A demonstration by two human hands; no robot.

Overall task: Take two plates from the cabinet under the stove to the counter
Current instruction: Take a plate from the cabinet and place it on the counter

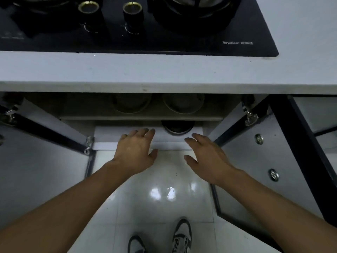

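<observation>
Now both hands are out in front of the open cabinet, mid-frame: the left hand (135,152) spread flat and empty, fingers over the white cabinet floor (109,137), and the right hand (206,156) beside it, also open wide with nothing in it. Just past the right fingertips a dark round dish (177,127) peeks from the lower level, and above it, on the shelf (140,117), two round plates (131,103) (183,103) sit side by side in shadow under the counter (164,73). Doors hang open at left (40,161) and right (255,161); the stove (136,24) fills the top of the frame. This looks like the reach-in step, nothing lifted yet. Next calls for going deeper and up, one hand under each plate rim.
</observation>
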